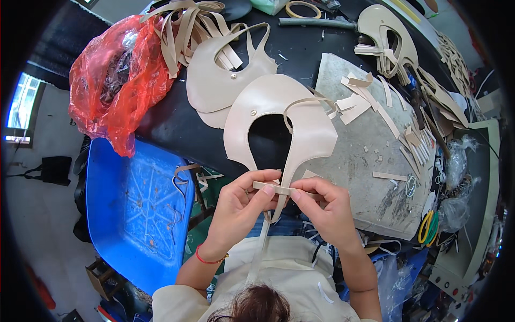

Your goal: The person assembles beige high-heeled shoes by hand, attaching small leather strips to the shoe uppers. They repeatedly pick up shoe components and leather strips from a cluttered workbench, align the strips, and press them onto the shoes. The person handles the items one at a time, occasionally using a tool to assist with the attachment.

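Beige strap (279,189) pinched between both hands

Small leather-goods or shoe workshop: dark worktable (171,126) littered with beige cut pieces (225,80), loose strips (185,27) and offcuts, a worn grey cutting slab (370,177), tape rolls (302,9), a red plastic bag (118,80) of scraps, blue bin (134,209) beside it.
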`<state>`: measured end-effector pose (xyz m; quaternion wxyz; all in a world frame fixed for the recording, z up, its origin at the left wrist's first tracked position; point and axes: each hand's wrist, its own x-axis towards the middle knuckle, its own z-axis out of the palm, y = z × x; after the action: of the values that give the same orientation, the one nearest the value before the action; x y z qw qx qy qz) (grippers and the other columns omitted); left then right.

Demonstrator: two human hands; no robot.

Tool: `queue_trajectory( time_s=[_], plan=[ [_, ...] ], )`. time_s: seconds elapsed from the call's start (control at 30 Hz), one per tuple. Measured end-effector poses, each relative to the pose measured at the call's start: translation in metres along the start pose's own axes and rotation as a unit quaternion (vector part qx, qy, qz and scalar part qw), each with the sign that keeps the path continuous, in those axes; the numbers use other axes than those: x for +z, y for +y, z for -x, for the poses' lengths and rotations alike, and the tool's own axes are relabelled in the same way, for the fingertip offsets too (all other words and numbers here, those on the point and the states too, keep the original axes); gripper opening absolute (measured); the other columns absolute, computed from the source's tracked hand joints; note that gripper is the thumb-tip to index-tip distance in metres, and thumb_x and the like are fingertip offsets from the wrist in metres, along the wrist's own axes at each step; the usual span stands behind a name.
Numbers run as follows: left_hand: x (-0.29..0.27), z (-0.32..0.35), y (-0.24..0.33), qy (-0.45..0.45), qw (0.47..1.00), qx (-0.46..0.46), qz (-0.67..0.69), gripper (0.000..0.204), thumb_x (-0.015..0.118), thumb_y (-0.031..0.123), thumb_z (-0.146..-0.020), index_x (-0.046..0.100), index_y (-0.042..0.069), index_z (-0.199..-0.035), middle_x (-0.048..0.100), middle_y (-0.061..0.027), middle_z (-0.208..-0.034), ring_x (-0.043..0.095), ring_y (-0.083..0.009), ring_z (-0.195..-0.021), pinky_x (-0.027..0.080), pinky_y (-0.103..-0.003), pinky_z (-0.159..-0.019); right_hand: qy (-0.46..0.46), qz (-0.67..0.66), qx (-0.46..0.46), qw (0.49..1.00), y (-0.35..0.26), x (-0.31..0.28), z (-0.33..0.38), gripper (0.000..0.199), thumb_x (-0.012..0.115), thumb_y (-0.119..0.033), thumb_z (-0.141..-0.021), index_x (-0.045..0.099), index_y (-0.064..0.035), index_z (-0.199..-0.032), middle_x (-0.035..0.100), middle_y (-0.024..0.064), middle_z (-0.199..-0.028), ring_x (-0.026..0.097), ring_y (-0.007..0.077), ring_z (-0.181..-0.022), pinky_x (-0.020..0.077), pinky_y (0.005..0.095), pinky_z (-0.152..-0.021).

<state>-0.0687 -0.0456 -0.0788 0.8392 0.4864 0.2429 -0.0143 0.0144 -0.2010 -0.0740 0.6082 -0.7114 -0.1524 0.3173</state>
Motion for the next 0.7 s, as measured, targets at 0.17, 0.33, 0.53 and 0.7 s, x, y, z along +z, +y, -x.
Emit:
queue_trajectory(
  time_s=[0.17, 0.33, 0.53, 0.7],
  plan=[
    [-0.001, -0.001, 0.0, 0.009, 1.0, -0.026, -0.003, 0.038, 0.056, 0.006, -0.093, 0.035, -0.003, -0.123, 0.063, -0.0166, -0.095, 0.066, -0.0222, -0.089, 0.056, -0.031, -0.071, 0.0, -0.043, 0.011, 0.999, 0.004, 0.002, 0.002, 0.013, 0.064, -0.007, -0.086, 0.066, 0.0014, -0.096, 0.065, 0.0041, -0.082, 0.061, 0.0068, -0.073, 0.0473, 0.0198, -0.062],
    [0.001, -0.001, -0.005, 0.025, 0.999, -0.008, -0.029, 0.029, 0.057, 0.007, -0.092, 0.049, -0.007, -0.117, 0.063, -0.0117, -0.093, 0.065, -0.0169, -0.084, 0.055, -0.027, -0.068, 0.018, -0.033, -0.001, 0.999, 0.002, 0.005, 0.005, 0.012, 0.064, -0.006, -0.085, 0.066, 0.0014, -0.095, 0.065, 0.0047, -0.084, 0.061, 0.0075, -0.074, 0.0483, 0.0204, -0.062],
    [0.006, 0.005, -0.005, -0.011, 0.994, 0.047, -0.095, 0.022, 0.057, 0.005, -0.091, 0.06, -0.007, -0.11, 0.065, -0.0125, -0.097, 0.064, -0.0155, -0.082, 0.054, -0.03, -0.074, 0.037, 0.072, -0.07, 0.994, -0.002, 0.006, 0.006, 0.014, 0.066, -0.006, -0.084, 0.064, 0.0013, -0.095, 0.062, 0.0079, -0.079, 0.063, 0.0122, -0.071, 0.0509, 0.0234, -0.06],
    [0.002, 0.002, -0.01, -0.03, 0.999, 0.007, -0.027, 0.023, 0.059, 0.005, -0.09, 0.06, -0.007, -0.11, 0.066, -0.0128, -0.096, 0.064, -0.0143, -0.082, 0.053, -0.026, -0.072, 0.127, 0.111, -0.089, 0.982, -0.007, 0.016, 0.016, 0.024, 0.068, -0.003, -0.082, 0.052, 0.0008, -0.099, 0.06, 0.0106, -0.079, 0.064, 0.0167, -0.07, 0.0528, 0.0275, -0.06]
  ],
)
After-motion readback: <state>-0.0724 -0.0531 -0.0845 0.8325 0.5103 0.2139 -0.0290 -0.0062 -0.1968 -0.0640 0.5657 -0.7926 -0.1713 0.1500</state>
